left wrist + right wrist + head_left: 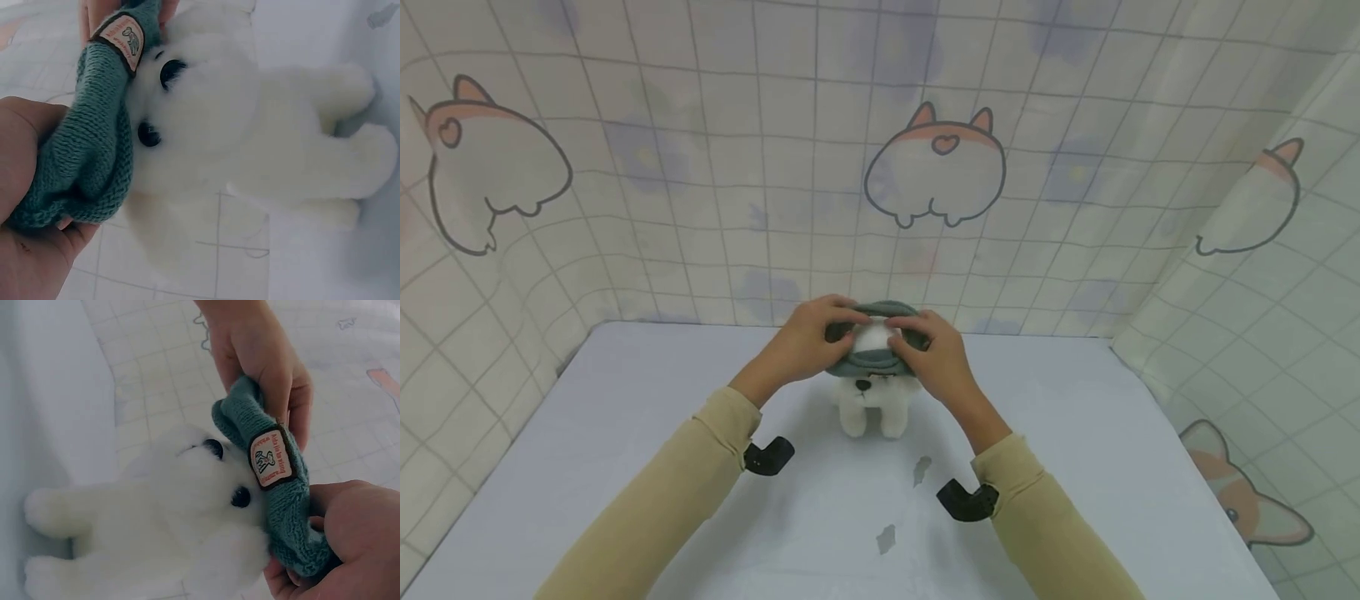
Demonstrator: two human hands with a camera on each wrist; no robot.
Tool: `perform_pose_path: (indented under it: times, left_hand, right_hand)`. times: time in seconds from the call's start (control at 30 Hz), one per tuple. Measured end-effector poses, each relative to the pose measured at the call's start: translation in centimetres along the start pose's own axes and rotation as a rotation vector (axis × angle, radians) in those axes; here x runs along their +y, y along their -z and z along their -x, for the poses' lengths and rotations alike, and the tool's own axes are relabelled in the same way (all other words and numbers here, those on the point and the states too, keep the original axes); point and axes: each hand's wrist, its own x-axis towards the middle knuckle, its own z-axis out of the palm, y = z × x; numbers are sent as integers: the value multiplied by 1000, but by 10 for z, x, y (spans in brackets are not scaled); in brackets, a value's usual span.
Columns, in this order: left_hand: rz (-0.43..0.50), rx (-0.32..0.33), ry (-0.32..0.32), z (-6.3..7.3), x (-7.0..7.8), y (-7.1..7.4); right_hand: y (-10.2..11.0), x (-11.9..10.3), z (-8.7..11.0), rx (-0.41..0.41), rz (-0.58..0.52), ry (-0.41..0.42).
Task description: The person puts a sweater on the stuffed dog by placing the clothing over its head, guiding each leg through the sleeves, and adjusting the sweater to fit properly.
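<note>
A white plush dog (893, 408) with black eyes and a black nose stands upright on its legs. Around the top of its head is a green knitted hat (871, 364), bunched into a ring, and the white crown shows through the middle. My left hand (808, 340) pinches one side of the knit between thumb and fingers. On the opposite side, my right hand (943, 358) grips the edge the same way. A brown-edged patch (272, 457) sits on the hat's front, above the eyes in the right wrist view.
The dog stands near the back edge of a white table (662, 392). Two small grey marks (887, 539) lie on the tabletop nearer me. Behind and at both sides hangs a gridded curtain (715, 167) with cartoon corgi prints. Black wrist cameras (967, 501) jut from both sleeves.
</note>
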Motion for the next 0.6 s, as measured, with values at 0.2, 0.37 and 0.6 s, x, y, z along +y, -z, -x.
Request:
perform_pose_path:
  times: [0.2, 0.37, 0.6]
  left_hand:
    - [-44, -66, 19, -1, -2, 1]
    - [-24, -104, 26, -2, -4, 4]
    - [11, -124, -7, -4, -3, 10]
  right_hand:
    - [2, -9, 3, -94, 75, -40]
    - [4, -18, 4, -146, 95, -95]
    - [4, -25, 2, -161, 68, -149]
